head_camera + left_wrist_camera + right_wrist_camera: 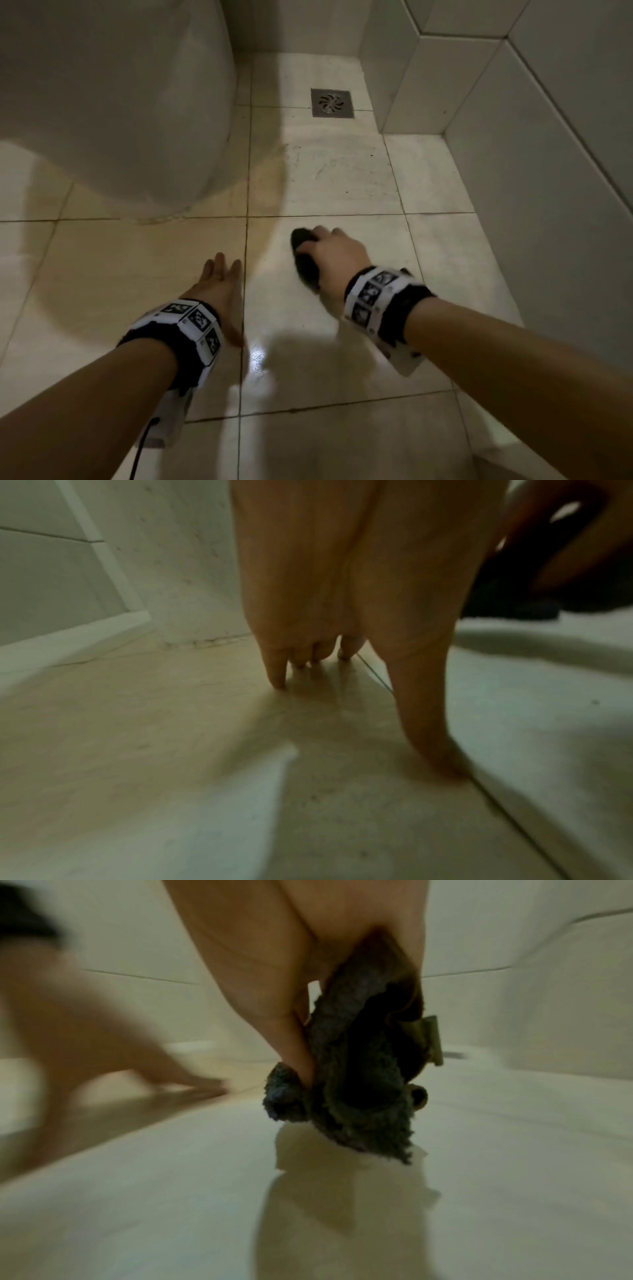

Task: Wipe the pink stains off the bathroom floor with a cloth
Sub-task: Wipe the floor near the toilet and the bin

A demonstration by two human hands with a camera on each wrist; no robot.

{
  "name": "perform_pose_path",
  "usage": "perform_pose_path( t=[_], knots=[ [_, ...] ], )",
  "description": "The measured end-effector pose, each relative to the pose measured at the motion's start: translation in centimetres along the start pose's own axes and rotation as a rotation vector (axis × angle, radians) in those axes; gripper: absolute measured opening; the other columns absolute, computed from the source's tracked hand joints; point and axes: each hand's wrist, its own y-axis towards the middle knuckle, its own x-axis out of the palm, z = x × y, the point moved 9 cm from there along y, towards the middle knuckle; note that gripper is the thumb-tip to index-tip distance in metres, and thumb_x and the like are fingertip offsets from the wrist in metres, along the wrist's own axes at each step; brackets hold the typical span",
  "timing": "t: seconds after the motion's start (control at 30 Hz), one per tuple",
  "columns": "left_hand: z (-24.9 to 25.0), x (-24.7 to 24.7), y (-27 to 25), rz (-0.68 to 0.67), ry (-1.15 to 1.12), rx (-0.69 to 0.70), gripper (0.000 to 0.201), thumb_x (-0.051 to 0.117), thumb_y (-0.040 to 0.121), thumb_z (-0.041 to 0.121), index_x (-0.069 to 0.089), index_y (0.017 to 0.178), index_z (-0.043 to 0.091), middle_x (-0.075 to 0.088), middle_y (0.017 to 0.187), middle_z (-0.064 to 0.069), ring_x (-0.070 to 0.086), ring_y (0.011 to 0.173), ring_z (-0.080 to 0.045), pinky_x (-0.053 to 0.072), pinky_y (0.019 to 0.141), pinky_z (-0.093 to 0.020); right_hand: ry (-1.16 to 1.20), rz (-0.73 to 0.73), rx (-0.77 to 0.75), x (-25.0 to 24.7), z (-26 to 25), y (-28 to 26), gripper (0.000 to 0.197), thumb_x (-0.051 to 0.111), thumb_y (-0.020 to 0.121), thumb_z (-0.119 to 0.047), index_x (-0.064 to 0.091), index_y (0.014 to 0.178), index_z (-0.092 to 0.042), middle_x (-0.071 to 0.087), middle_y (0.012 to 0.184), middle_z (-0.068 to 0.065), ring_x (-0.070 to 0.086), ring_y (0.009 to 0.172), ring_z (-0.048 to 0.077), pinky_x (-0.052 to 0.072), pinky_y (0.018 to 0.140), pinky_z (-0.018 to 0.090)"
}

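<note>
- Three risks stood out, the largest being a slip: the floor [318, 178] shone wet on the near side of the floor drain [331, 103], and the left hand [219, 284] was planted flat there with fingers [276, 669] straight and slightly apart, tips touching tile; weight leaned onto that palm on a slick surface could have sent it sliding
- Next, missed stains: the only pink I could make out was a faint speck on a grout line [247, 179] near and left of the drain, by the toilet base [144, 130]; the dim light and smeared film near the drain could have hidden more, and the cloth was working on the tile nearer the person than that mark
- Smallest, poor wiping contact: the right hand [334, 257] had thumb and fingers clamped on the dark cloth [303, 248], bunched into a wad well nearer than the drain; in the right wrist view only its lower edge [373, 1139] seemed to meet the floor, so it likely would have smeared rather than lifted, or a loose fold could have slipped free
</note>
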Motion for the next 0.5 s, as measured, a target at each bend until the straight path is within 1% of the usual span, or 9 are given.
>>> perform_pose_path(
  t=[0.07, 0.13, 0.2, 0.27, 0.3, 0.33, 0.4, 0.43, 0.5],
  knots=[
    [0.2, 0.0, 0.0, -0.006, 0.023, -0.03, 0.132, 0.083, 0.068, 0.028, -0.021, 0.147, 0.012, -0.033, 0.15, -0.011, -0.02, 0.143, -0.026, 0.015, 0.118, -0.043, 0.013, 0.084, 0.216, -2.8, 7.4, 0.8, 0.039, 0.05, 0.09, -0.014, 0.049, 0.129, -0.013, 0.045, 0.127, 0.014, 0.045, 0.11, 0.036, 0.045, 0.086, 0.041],
    [0.1, 0.0, -0.1, 0.002, 0.033, -0.039, 0.13, 0.082, 0.069, 0.028, -0.021, 0.147, 0.013, -0.033, 0.15, -0.01, -0.02, 0.143, -0.025, 0.016, 0.118, -0.041, 0.023, 0.131, 0.41, -4.0, 14.7, 0.4, 0.037, 0.052, 0.087, -0.01, 0.051, 0.124, -0.01, 0.048, 0.12, 0.018, 0.048, 0.106, 0.038, 0.045, 0.083, 0.042],
    [-0.1, 0.0, 0.1, 0.004, 0.055, -0.038, 0.131, 0.082, 0.068, 0.031, -0.021, 0.147, 0.013, -0.032, 0.151, -0.01, -0.019, 0.143, -0.024, 0.014, 0.117, -0.038, 0.068, 0.158, 0.543, -3.9, 20.8, -1.1, 0.027, 0.052, 0.088, -0.014, 0.055, 0.114, -0.008, 0.051, 0.109, 0.02, 0.053, 0.097, 0.039, 0.045, 0.079, 0.039],
    [-0.3, 0.0, 0.4, 0.01, 0.078, -0.046, 0.134, 0.084, 0.066, 0.033, -0.021, 0.147, 0.013, -0.031, 0.151, -0.011, -0.018, 0.143, -0.025, 0.015, 0.116, -0.037, 0.107, 0.16, 0.674, -3.1, 25.4, -2.9, 0.022, 0.052, 0.087, -0.021, 0.058, 0.105, -0.01, 0.05, 0.101, 0.019, 0.054, 0.088, 0.038, 0.049, 0.083, 0.04],
    [-0.3, 0.0, 0.6, 0.014, 0.087, -0.053, 0.136, 0.084, 0.065, 0.034, -0.021, 0.147, 0.013, -0.031, 0.151, -0.011, -0.018, 0.143, -0.025, 0.016, 0.116, -0.038, 0.102, 0.126, 0.741, -2.3, 27.1, -3.7, 0.022, 0.051, 0.087, -0.023, 0.058, 0.105, -0.012, 0.05, 0.101, 0.018, 0.055, 0.087, 0.037, 0.049, 0.086, 0.041],
    [-0.3, 0.1, 0.8, 0.018, 0.097, -0.059, 0.137, 0.085, 0.063, 0.034, -0.021, 0.147, 0.013, -0.03, 0.151, -0.011, -0.018, 0.143, -0.025, 0.017, 0.116, -0.038, 0.092, 0.075, 0.786, -1.0, 28.2, -4.2, 0.025, 0.051, 0.088, -0.023, 0.057, 0.11, -0.013, 0.051, 0.106, 0.019, 0.055, 0.09, 0.036, 0.049, 0.089, 0.041],
    [-0.2, -0.1, 0.9, 0.027, 0.117, -0.061, 0.139, 0.086, 0.062, 0.035, -0.021, 0.147, 0.012, -0.03, 0.151, -0.012, -0.017, 0.143, -0.025, 0.019, 0.116, -0.038, 0.105, 0.017, 0.821, 1.5, 28.5, -4.5, 0.036, 0.048, 0.092, -0.019, 0.049, 0.127, -0.01, 0.05, 0.124, 0.023, 0.052, 0.108, 0.037, 0.043, 0.093, 0.039],
    [-0.1, -0.1, 0.8, 0.026, 0.121, -0.063, 0.139, 0.086, 0.062, 0.036, -0.022, 0.147, 0.012, -0.03, 0.151, -0.012, -0.017, 0.144, -0.025, 0.019, 0.116, -0.038, 0.139, 0.058, 0.815, 2.2, 27.7, -4.1, 0.035, 0.046, 0.093, -0.017, 0.048, 0.127, -0.009, 0.048, 0.127, 0.025, 0.048, 0.113, 0.038, 0.041, 0.093, 0.041],
    [0.2, -0.3, 0.5, 0.022, 0.13, -0.062, 0.138, 0.085, 0.063, 0.036, -0.022, 0.146, 0.011, -0.03, 0.151, -0.012, -0.017, 0.144, -0.025, 0.019, 0.115, -0.038, 0.175, 0.179, 0.772, 2.7, 24.4, -3.1, 0.033, 0.044, 0.091, -0.014, 0.05, 0.123, -0.012, 0.046, 0.124, 0.023, 0.042, 0.114, 0.04, 0.039, 0.09, 0.046]
  ],
)
